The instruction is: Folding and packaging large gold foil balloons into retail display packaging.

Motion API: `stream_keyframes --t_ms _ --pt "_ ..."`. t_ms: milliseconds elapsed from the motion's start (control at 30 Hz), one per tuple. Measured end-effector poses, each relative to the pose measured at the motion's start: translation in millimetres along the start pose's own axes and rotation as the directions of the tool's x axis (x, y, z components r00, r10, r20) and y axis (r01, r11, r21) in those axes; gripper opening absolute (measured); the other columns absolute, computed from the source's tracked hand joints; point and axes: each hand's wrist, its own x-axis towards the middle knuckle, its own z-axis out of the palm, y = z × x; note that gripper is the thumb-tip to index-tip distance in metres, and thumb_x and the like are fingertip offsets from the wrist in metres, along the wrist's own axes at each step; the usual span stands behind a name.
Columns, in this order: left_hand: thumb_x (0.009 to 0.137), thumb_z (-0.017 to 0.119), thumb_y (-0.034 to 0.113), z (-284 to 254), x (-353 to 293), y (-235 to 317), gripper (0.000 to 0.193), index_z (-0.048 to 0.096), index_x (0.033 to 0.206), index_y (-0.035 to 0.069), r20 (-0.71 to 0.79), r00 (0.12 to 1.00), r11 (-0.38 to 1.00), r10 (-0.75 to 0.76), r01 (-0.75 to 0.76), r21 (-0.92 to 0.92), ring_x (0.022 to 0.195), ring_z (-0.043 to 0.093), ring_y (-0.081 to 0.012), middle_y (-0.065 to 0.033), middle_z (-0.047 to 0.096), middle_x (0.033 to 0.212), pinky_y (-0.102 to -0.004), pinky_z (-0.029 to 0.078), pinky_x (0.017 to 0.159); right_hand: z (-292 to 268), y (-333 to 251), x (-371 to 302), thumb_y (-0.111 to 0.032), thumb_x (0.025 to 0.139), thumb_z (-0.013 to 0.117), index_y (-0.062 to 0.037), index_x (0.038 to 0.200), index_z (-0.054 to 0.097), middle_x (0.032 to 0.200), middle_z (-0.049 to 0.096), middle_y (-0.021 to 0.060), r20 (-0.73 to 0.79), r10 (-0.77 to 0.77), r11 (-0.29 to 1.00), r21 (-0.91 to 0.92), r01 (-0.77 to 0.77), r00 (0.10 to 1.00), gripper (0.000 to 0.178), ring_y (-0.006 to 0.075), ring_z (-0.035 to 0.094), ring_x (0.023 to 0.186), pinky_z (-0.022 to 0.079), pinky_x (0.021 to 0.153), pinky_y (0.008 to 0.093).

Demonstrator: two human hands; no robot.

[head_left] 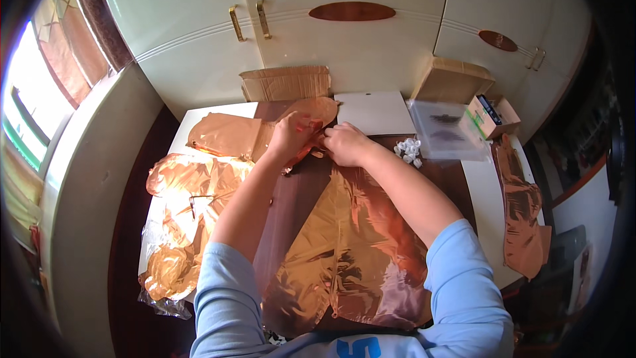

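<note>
The left hand (293, 136) has its fingers bent closed on crumpled reddish copper foil (306, 153). Just beside it, the right hand (346, 145) is half curled, its fingertips drawn in against the left hand's; they are partly hidden, so I cannot tell whether they pinch the foil or only touch it.

Directly below the grip, toward the person, a broad copper foil sheet (339, 245) lies flat and creased, narrowing upward to the right hand. Whether it and the crumpled foil are one piece is not clear. Beyond the left hand lies another flat copper foil piece (225, 134); farther to the grip's lower left is a heap of shiny gold foil (182, 215), with clear plastic film (169, 306) under its near end.

Close to the right of the grip is a small pile of white plastic pieces (409, 151) on the dark brown table (434, 176). Past it sit a clear plastic tray (424, 146) and an open small carton (509, 119) with dark items in it, and at the far right a long copper foil strip (520, 212).

The handling seems to be partway: the crumpled part is being worked, while the broad sheet looks limp and spread. The foil at the sides lies untouched; whether it is finished or waiting cannot be told.
</note>
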Motion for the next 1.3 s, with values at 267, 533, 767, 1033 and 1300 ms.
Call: stream_keyframes --t_ms 267,533,767,1033,1300 --pt "0.081 0.073 0.018 -1 2 -4 0.038 0.067 0.117 0.004 0.027 0.999 0.999 0.027 -0.027 0.016 0.094 0.071 -0.0270 -0.0171 0.072 0.102 -0.0367 0.056 0.083 -2 7 14 -0.011 0.079 0.057 -0.0082 0.079 0.069 0.080 0.067 0.0117 0.034 -0.036 0.996 -0.076 0.038 0.999 0.012 0.0295 0.068 0.081 0.052 0.077 0.0431" --pt "0.080 0.068 0.038 -16 -5 -16 0.044 0.071 0.114 0.010 0.004 0.990 0.969 0.142 -0.139 0.206 0.096 0.070 -0.0302 -0.0170 0.072 0.103 -0.0418 0.053 0.089 -17 0 32 -0.011 0.079 0.061 -0.0113 0.080 0.073 0.088 0.070 0.0122 0.054 0.255 0.944 0.203 -0.261 0.965 0.013 0.0295 0.069 0.089 0.054 0.079 0.0427" --pt "0.082 0.064 0.042 -14 -15 27 0.034 0.074 0.091 0.011 0.128 0.992 0.842 0.000 -0.069 0.535 0.089 0.069 -0.0329 -0.0144 0.072 0.092 -0.0437 0.053 0.081 -18 -4 34 -0.009 0.084 0.058 -0.0094 0.077 0.070 0.091 0.062 0.0109 -0.114 0.188 0.976 0.132 -0.172 0.976 0.014 0.0307 0.065 0.089 0.052 0.081 0.0423" --pt "0.087 0.057 0.032 -5 -6 1 0.029 0.074 0.085 0.009 0.056 0.998 0.850 -0.025 -0.009 0.526 0.089 0.068 -0.0353 -0.0171 0.071 0.091 -0.0473 0.054 0.078 10 -16 28 -0.007 0.086 0.051 -0.0056 0.094 0.057 0.091 0.062 0.0119 -0.273 0.261 0.965 0.099 -0.243 0.926 0.010 0.0296 0.065 0.088 0.050 0.078 0.0425" --pt "0.090 0.057 0.021 -81 30 -49 0.028 0.072 0.092 -0.002 -0.294 0.946 0.990 -0.140 0.141 -0.020 0.070 0.069 -0.0328 -0.0200 0.068 0.071 -0.0415 0.054 0.067 21 -28 20 -0.024 0.085 0.064 -0.0087 0.105 0.067 0.103 0.065 0.0083 -0.067 0.304 0.943 0.166 -0.290 0.950 0.025 0.0284 0.061 0.105 0.042 0.095 0.0413"
